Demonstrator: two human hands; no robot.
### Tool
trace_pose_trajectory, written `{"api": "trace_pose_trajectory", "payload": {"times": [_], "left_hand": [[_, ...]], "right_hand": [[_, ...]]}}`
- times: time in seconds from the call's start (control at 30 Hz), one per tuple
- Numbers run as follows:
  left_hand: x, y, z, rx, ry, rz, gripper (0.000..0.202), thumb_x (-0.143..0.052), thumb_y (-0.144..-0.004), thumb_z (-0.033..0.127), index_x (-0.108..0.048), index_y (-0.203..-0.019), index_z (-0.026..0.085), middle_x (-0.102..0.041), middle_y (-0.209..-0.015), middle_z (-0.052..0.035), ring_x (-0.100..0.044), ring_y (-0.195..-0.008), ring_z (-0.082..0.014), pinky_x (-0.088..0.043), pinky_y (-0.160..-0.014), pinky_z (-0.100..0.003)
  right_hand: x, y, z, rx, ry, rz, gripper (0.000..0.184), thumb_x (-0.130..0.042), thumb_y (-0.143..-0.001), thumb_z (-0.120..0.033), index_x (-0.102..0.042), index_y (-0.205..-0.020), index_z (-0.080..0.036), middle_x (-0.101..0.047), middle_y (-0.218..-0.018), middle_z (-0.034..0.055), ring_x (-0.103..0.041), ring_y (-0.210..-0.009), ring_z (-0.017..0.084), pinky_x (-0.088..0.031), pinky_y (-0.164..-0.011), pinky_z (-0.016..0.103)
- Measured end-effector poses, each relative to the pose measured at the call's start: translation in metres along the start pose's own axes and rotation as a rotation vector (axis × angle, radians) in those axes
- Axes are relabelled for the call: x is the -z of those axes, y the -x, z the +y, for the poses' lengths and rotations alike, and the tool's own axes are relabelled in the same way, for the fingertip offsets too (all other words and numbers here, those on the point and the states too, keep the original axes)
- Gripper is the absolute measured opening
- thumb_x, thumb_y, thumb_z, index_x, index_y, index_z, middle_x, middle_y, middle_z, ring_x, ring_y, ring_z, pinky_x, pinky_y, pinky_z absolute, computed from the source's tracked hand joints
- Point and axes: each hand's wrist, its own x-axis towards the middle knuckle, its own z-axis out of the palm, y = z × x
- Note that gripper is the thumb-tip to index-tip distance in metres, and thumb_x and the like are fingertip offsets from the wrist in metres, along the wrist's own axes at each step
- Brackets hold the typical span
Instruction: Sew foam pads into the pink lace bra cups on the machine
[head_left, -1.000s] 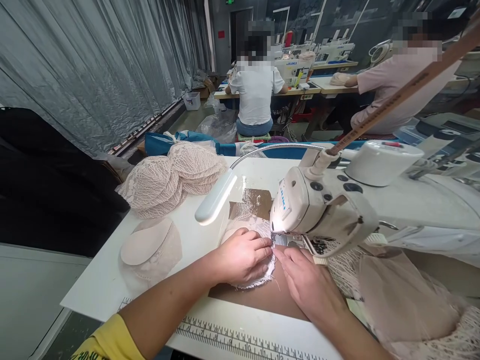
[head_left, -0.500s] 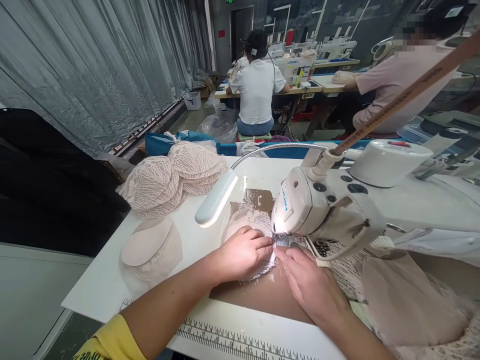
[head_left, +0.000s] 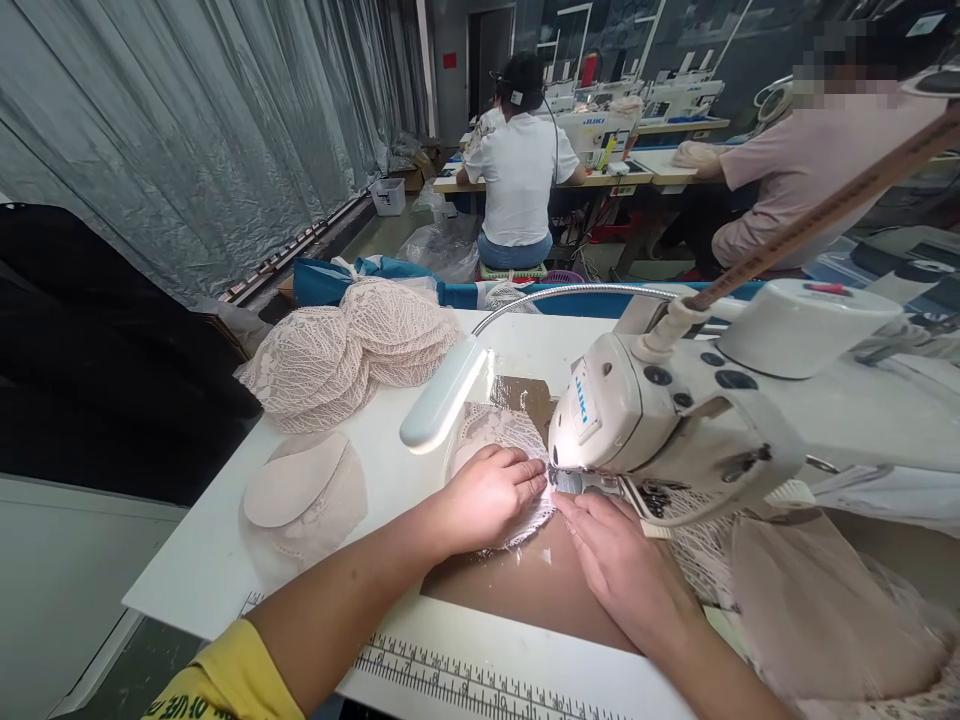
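A pale pink lace bra cup [head_left: 501, 424] lies on the bed of a white sewing machine [head_left: 600, 405], its edge at the needle area. My left hand [head_left: 493, 497] rests over the cup with bent fingers pressing it down just left of the needle. At the cup's near right edge, the fingertips of my right hand [head_left: 619, 550] are closed together on the fabric, close to the other fingertips. The needle and the exact stitching point are hidden by the machine head and my fingers.
Stacked lace cups [head_left: 307, 365] sit at the table's far left, with a smooth cup piece [head_left: 296, 485] nearer. A lamp [head_left: 442, 395] stands left of the machine head. Lace and mesh fabric [head_left: 817, 590] lies on the right. Two people work at machines beyond.
The cup has turned slightly and its frayed near edge sits a little closer to the needle. Both hands keep nearly the same place. My view has shifted slightly.
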Motion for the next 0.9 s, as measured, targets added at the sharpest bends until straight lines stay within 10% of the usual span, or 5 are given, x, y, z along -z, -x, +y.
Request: {"api": "trace_pose_trajectory", "payload": {"times": [0.47,0.9], "left_hand": [[0.016,0.008,0.007,-0.052,0.045,-0.052,0.039,-0.048,-0.092,0.043,-0.059,-0.118,0.017,-0.056,-0.125,-0.0124,-0.051,-0.106,-0.0255,-0.038,-0.093,-0.040],[0.018,0.008,0.003,-0.178,0.147,-0.063,0.024,-0.045,-0.095,0.031,-0.064,-0.102,0.018,-0.065,-0.109,-0.0077,-0.054,-0.101,-0.0194,-0.035,-0.095,-0.036]], "right_hand": [[-0.003,0.004,0.003,-0.106,0.033,-0.012,0.037,-0.036,-0.093,-0.020,-0.068,-0.112,-0.020,-0.072,-0.093,0.0116,-0.069,-0.080,0.022,-0.053,-0.062,0.029],[0.003,0.002,-0.002,-0.041,-0.093,-0.045,0.038,-0.037,-0.090,-0.012,-0.068,-0.111,-0.018,-0.071,-0.100,0.0060,-0.066,-0.080,0.019,-0.051,-0.059,0.027]]}}
